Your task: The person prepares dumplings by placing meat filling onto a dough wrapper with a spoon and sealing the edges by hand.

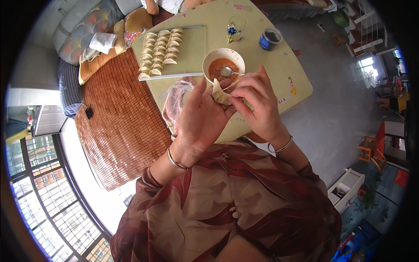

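A folded dumpling (220,93) with a pleated edge rests on the fingers of my left hand (206,114), palm up. The thumb and forefinger of my right hand (257,101) pinch its right edge. Just beyond the fingers stands a white bowl (206,65) of reddish filling, with a metal spoon (226,71) lying in it. Folded dumplings stand in rows on a tray (191,49) at the back left of the table. A clear plastic bag (176,101) lies left of my left hand, partly hidden by it.
A drinking glass (236,28) with a blue flower ornament and a blue tub (270,38) stand behind the bowl on the yellow-green table (301,80). Another person's arm (152,7) shows at the far edge. A couch with a brown woven mat (121,121) lies to the left.
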### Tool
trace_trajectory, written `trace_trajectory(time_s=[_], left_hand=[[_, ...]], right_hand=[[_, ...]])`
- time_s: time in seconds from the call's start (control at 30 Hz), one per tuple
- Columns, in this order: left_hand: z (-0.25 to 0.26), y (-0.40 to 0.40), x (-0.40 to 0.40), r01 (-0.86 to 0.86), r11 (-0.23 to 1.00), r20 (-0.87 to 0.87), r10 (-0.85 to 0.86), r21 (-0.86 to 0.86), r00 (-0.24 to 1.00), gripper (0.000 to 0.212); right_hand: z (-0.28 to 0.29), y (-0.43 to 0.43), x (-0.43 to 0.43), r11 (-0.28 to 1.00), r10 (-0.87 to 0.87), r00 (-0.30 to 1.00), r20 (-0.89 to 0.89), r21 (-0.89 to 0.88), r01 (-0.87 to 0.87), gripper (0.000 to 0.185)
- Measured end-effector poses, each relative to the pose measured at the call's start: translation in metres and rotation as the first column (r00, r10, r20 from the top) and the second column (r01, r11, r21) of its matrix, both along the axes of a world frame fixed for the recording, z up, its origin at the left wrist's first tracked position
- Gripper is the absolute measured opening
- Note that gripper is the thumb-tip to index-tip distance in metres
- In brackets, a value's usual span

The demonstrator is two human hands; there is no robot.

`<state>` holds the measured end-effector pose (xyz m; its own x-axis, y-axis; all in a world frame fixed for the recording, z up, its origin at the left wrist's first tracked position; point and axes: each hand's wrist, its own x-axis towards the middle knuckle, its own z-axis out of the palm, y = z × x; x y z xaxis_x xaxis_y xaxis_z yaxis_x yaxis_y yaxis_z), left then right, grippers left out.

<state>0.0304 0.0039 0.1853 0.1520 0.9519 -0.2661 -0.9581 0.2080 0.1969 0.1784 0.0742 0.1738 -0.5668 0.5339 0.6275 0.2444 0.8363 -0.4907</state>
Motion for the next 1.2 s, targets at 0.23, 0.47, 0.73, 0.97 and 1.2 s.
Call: trace_trajectory(time_s=[0.23, 0.47, 0.73, 0.97, 1.2], left_hand=[[0.002, 0.001, 0.000, -0.002, 0.997, 0.013, 0.001, 0.077, 1.000, 0.057], [-0.005, 0.002, -0.011, 0.021, 0.995, 0.080, -0.029, 0.100, 0.996, 0.065], [0.003, 0.003, -0.007, 0.040, 0.999, 0.027, -0.041, 0.005, 0.999, 0.065], [-0.007, 0.001, -0.010, 0.026, 0.999, 0.062, -0.029, 0.044, 0.998, 0.063], [-0.006, 0.000, -0.010, 0.033, 0.997, 0.140, -0.042, 0.068, 0.989, 0.060]], right_hand=[[-0.002, -0.003, 0.001, 0.999, -0.044, 0.998, 0.040, 0.030, 0.043, 0.018], [0.005, 0.002, 0.012, 0.990, -0.015, 0.998, -0.057, -0.144, 0.007, 0.023], [-0.002, 0.005, 0.017, 0.998, 0.009, 1.000, 0.019, -0.066, -0.008, 0.019], [-0.001, -0.001, 0.012, 0.967, 0.026, 0.995, -0.094, -0.249, -0.049, 0.023], [-0.004, -0.001, 0.013, 0.990, 0.022, 0.997, -0.068, -0.138, -0.032, 0.030]])
